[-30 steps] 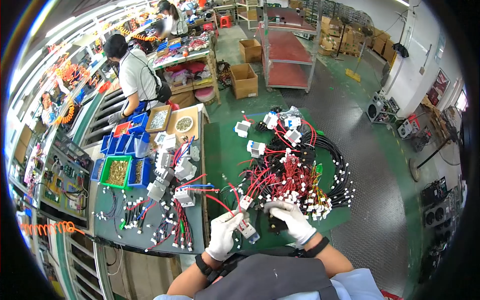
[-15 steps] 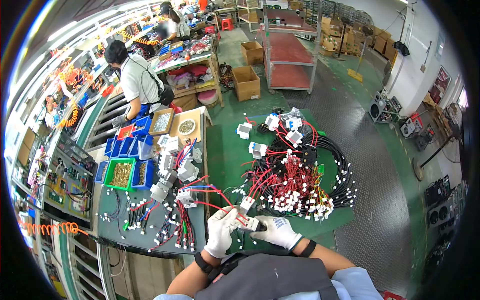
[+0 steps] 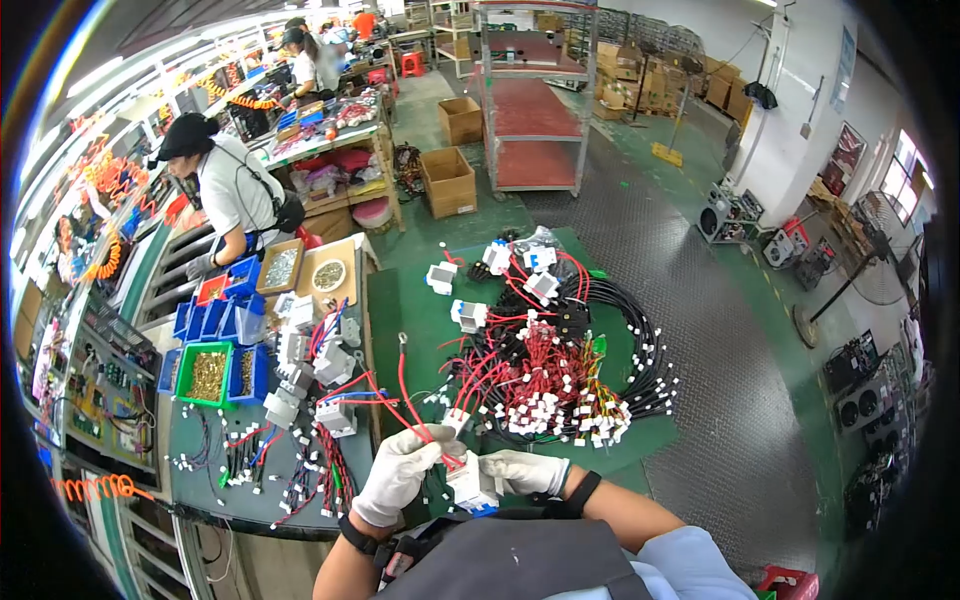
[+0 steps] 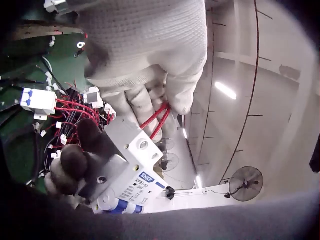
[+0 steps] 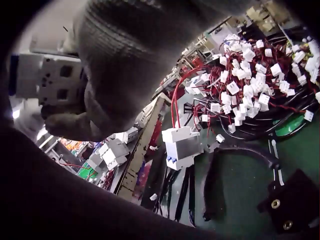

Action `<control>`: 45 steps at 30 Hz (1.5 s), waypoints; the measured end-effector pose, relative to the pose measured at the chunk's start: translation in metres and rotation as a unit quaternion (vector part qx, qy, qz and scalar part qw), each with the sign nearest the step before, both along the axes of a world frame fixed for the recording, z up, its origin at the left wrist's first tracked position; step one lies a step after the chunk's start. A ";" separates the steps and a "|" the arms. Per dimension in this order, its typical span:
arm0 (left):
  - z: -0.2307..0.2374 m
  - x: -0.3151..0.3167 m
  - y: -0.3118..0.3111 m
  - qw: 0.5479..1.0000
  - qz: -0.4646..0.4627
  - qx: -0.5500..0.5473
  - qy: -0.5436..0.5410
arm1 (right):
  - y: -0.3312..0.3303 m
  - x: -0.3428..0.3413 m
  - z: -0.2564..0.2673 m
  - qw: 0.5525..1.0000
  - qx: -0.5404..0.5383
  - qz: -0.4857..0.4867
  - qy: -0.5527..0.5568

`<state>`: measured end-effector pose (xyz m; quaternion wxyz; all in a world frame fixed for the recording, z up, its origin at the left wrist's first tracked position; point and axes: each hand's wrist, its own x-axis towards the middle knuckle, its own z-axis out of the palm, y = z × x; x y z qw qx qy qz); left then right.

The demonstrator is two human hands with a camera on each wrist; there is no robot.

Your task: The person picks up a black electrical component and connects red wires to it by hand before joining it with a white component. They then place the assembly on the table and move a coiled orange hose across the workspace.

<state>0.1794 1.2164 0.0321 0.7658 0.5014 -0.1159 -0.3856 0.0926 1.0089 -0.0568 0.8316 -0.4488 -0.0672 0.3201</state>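
Both hands wear white gloves. In the head view my left hand (image 3: 395, 475) pinches the red wires (image 4: 159, 120) close to where they enter a white circuit breaker (image 3: 472, 487). The free end of one wire, with a ring terminal (image 3: 403, 340), sticks up beyond the fingers. My right hand (image 3: 525, 470) grips the breaker body from the right, its dark fingertips (image 4: 75, 160) spread along the casing in the left wrist view. Blue levers (image 4: 122, 206) and a printed label show on the breaker. Just beyond it lies another breaker (image 5: 182, 147) with red wires.
A heap of red cables with white connectors (image 3: 545, 385) and a black cable coil (image 3: 645, 340) lie on the green table. More breakers (image 3: 335, 415) stand on the left bench, beside a green bin (image 3: 205, 375) of brass parts and blue bins (image 3: 250, 370). Another person (image 3: 235, 190) works behind.
My right hand, apart from the breaker at first, has come left and taken hold of it. The breaker has turned so its blue levers show. The head view has shifted.
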 end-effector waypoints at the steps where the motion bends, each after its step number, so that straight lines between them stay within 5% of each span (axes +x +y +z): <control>1: -0.003 -0.001 -0.001 1.000 0.013 -0.008 0.012 | 0.000 0.000 -0.003 1.000 0.000 -0.004 0.001; 8: -0.007 -0.008 -0.005 0.995 0.063 -0.063 0.033 | -0.008 -0.001 0.028 0.997 -0.036 0.039 -0.060; 10: 0.000 -0.011 -0.006 0.990 0.125 -0.037 0.062 | -0.011 0.002 0.009 0.985 -0.136 0.085 -0.072; 14: 0.027 -0.017 0.014 0.975 0.207 0.067 -0.046 | -0.069 0.015 0.021 0.964 -0.186 -0.184 -0.045; 15: 0.025 -0.017 0.022 0.974 0.212 0.060 -0.053 | -0.127 0.031 -0.020 0.906 -0.228 -0.355 -0.035; 16: 0.023 -0.020 0.032 0.972 0.218 0.058 -0.060 | -0.141 0.035 -0.004 0.846 -0.253 -0.470 0.001; 18: 0.021 -0.026 0.035 0.963 0.226 0.130 -0.071 | -0.182 0.051 -0.019 0.765 -0.292 -0.573 0.038; 22: 0.009 -0.040 0.032 0.958 0.235 0.161 -0.020 | -0.227 0.087 -0.058 0.714 -0.395 -0.573 0.080; 26: 0.007 -0.043 0.031 0.956 0.247 0.157 0.003 | -0.240 0.128 -0.094 0.731 -0.369 -0.572 0.040; 28: 0.006 -0.044 0.031 0.957 0.241 0.161 -0.024 | -0.243 0.144 -0.096 0.703 -0.482 -0.522 -0.035; 29: 0.007 -0.045 0.031 0.957 0.248 0.152 -0.015 | -0.243 0.152 -0.087 0.757 -0.408 -0.510 -0.009; 30: 0.006 -0.045 0.031 0.956 0.254 0.149 -0.016 | -0.213 0.146 -0.015 0.723 -0.490 -0.488 -0.016; 33: 0.001 -0.044 0.031 0.953 0.262 0.151 -0.006 | -0.205 0.176 0.030 0.667 -0.545 -0.478 -0.172; 34: -0.003 -0.043 0.031 0.954 0.264 0.142 0.009 | -0.204 0.188 0.041 0.786 -0.398 -0.454 -0.135; 36: -0.011 -0.039 0.030 0.955 0.268 0.127 0.019 | -0.177 0.191 0.093 0.706 -0.519 -0.401 -0.268; 40: -0.029 -0.029 0.033 0.956 0.275 0.097 0.028 | -0.152 0.195 0.158 0.791 -0.429 -0.338 -0.274; 45: -0.038 -0.004 0.035 0.963 0.214 0.153 0.055 | -0.128 0.169 0.239 0.745 -0.459 -0.300 -0.380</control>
